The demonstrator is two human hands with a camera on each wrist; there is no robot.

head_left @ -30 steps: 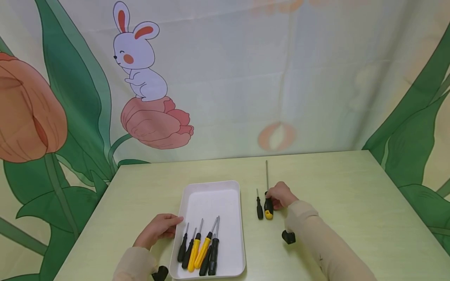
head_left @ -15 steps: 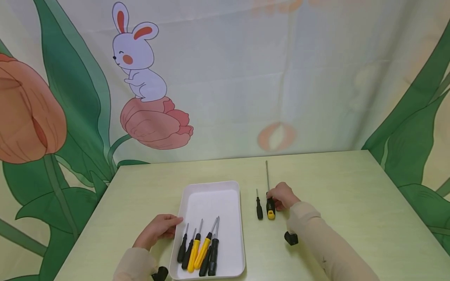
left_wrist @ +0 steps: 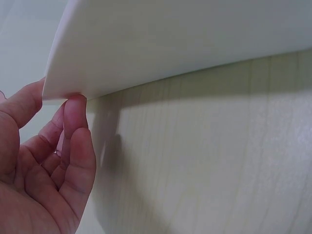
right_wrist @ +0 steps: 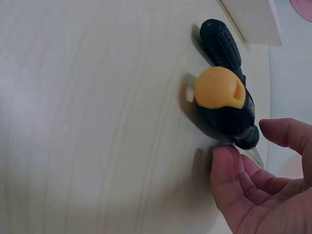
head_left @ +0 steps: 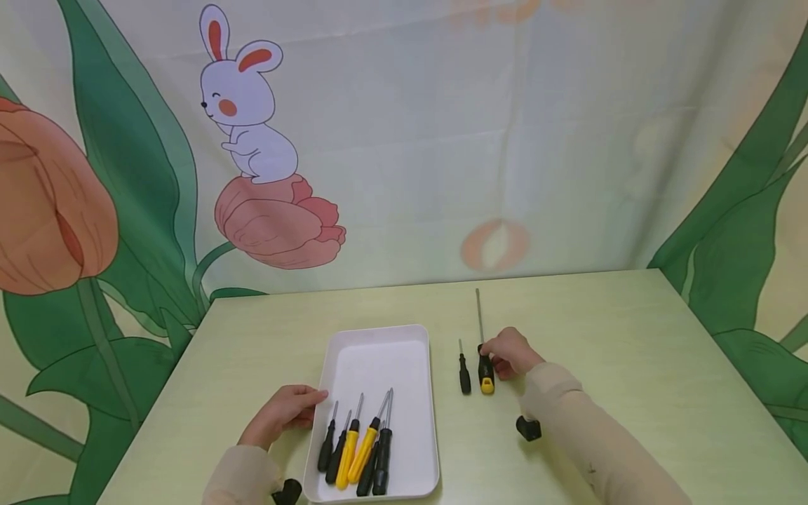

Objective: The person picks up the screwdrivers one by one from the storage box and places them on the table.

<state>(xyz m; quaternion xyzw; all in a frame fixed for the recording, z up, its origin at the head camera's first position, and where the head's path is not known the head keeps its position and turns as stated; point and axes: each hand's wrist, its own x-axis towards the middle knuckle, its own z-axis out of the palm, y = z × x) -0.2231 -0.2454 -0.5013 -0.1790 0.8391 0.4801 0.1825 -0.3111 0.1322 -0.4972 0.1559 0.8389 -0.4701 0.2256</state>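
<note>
My left hand (head_left: 289, 414) pinches the left rim of a white tray (head_left: 379, 351); the left wrist view shows thumb and fingertips at the tray's edge (left_wrist: 73, 58). Several screwdrivers lie side by side in its near half, some with black handles (head_left: 381, 463), others yellow (head_left: 364, 452). Right of the tray, my right hand (head_left: 513, 351) is at the upper handle of a long black screwdriver with a yellow end (head_left: 486, 375). In the right wrist view, its thumb and fingers stand loosely around that screwdriver's collar (right_wrist: 248, 138), with a small gap at the thumb.
A small black screwdriver (head_left: 464, 375) lies on the table (head_left: 606, 337) between the tray and the long screwdriver. Behind the table's far edge hangs a printed cloth (head_left: 404, 154) with a rabbit and tulips.
The long screwdriver's handle has shifted slightly right, away from the small one, and then stays put. My right wrist has drifted a little right. The left hand and tray hold still.
</note>
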